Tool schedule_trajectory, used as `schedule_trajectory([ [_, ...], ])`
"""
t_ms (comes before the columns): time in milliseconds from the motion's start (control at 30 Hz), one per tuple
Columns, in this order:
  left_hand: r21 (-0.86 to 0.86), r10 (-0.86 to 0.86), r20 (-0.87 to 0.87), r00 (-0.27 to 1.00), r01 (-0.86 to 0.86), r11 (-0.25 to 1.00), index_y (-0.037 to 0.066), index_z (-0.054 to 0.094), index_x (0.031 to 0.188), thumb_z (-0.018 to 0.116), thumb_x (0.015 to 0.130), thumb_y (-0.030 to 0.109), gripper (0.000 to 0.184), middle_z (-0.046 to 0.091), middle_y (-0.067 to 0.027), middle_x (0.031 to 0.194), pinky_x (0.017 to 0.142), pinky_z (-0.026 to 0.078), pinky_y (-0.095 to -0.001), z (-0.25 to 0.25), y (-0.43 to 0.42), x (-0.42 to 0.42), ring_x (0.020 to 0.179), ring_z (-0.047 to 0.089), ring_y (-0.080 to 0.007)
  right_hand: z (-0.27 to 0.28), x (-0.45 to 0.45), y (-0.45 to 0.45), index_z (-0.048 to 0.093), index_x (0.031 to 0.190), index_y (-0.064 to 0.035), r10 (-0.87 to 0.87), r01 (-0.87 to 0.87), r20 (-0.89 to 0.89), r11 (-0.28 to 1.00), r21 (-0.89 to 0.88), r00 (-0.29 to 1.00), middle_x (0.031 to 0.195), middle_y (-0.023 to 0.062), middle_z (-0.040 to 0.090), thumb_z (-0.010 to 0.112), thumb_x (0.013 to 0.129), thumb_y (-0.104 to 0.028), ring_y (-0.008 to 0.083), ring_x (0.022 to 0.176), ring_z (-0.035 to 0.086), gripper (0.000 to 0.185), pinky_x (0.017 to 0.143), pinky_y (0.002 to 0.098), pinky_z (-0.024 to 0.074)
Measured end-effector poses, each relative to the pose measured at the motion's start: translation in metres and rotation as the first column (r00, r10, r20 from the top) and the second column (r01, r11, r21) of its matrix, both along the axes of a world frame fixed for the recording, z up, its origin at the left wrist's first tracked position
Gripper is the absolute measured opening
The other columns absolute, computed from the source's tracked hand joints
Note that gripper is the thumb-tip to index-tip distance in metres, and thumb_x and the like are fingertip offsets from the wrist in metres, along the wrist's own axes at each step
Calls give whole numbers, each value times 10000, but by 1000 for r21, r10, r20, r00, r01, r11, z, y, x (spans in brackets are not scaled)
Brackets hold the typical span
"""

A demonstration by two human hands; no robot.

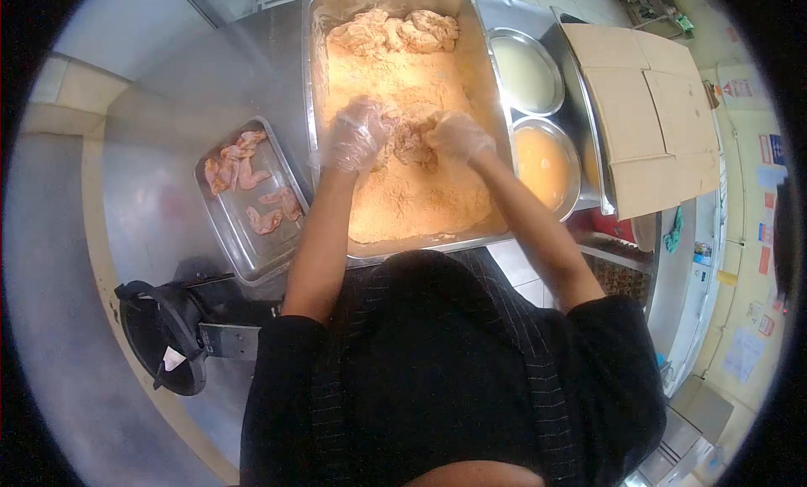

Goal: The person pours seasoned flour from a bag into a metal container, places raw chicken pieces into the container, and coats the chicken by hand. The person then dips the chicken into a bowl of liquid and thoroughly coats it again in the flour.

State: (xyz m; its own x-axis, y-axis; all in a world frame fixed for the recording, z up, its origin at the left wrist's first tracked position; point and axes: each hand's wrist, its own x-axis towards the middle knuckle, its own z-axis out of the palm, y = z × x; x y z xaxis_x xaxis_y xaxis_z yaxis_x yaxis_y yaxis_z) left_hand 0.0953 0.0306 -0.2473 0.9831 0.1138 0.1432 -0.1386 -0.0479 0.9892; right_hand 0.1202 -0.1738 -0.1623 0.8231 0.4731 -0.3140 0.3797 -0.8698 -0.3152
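Note:
A large steel tray point(309, 83) holds a deep layer of orange-tinted flour point(412, 203). In its middle lie flour-dusted chicken pieces point(412, 144), between my two hands. Clear plastic gloves cover both hands. My left hand point(357, 135) is curled around chicken at the left side of this cluster. On the other side my right hand point(459, 137) is closed, its fingers gripping the edge of the same cluster. The exact outline of each held piece is partly hidden by gloves and flour. Thickly coated chicken point(393, 33) is heaped at the tray's far end.
Left of the flour, a smaller steel tray point(234, 226) carries several raw chicken wings point(250, 174). To the right stand a round pan of pale liquid point(523, 73) and a bowl of orange liquid point(542, 163). Cardboard point(643, 117) covers a container beyond them. A black bin point(164, 336) stands lower left.

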Motion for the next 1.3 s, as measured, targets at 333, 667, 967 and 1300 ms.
schedule_trajectory([
  [333, 915, -117, -32, 993, 76, 397, 13, 618, 887, 577, 829, 321, 316, 613, -166, 900, 791, 463, -376, 42, -2, -5, 864, 583, -314, 79, -40, 0, 657, 838, -79, 22, -24, 99, 1000, 18, 995, 731, 216, 605, 505, 851, -295, 339, 719, 613, 264, 691, 409, 479],
  [667, 824, 142, -56, 988, -35, 566, 20, 633, 864, 620, 780, 323, 315, 640, -176, 877, 718, 491, -409, 70, -5, -8, 808, 621, -340, -17, 25, 32, 657, 835, -53, 165, -165, 9, 974, 158, 986, 842, 166, 640, 535, 838, -254, 268, 780, 612, 235, 719, 370, 487],
  [967, 846, 44, 55, 998, -70, 528, 40, 644, 854, 570, 823, 284, 257, 619, -176, 852, 747, 473, -396, 69, -1, -7, 832, 589, -329, 55, 1, 70, 633, 1022, -15, 38, -102, -285, 971, -214, 958, 1000, 172, 634, 478, 858, -141, 286, 886, 617, 258, 780, 380, 494],
  [1300, 885, 52, -1, 999, -23, 465, 60, 642, 927, 587, 829, 401, 358, 632, -120, 955, 800, 473, -349, 64, -3, -7, 928, 583, -282, 42, 3, 35, 630, 975, -42, -79, 75, -192, 997, -29, 978, 939, 163, 646, 512, 792, -112, 275, 889, 626, 229, 782, 353, 487],
])
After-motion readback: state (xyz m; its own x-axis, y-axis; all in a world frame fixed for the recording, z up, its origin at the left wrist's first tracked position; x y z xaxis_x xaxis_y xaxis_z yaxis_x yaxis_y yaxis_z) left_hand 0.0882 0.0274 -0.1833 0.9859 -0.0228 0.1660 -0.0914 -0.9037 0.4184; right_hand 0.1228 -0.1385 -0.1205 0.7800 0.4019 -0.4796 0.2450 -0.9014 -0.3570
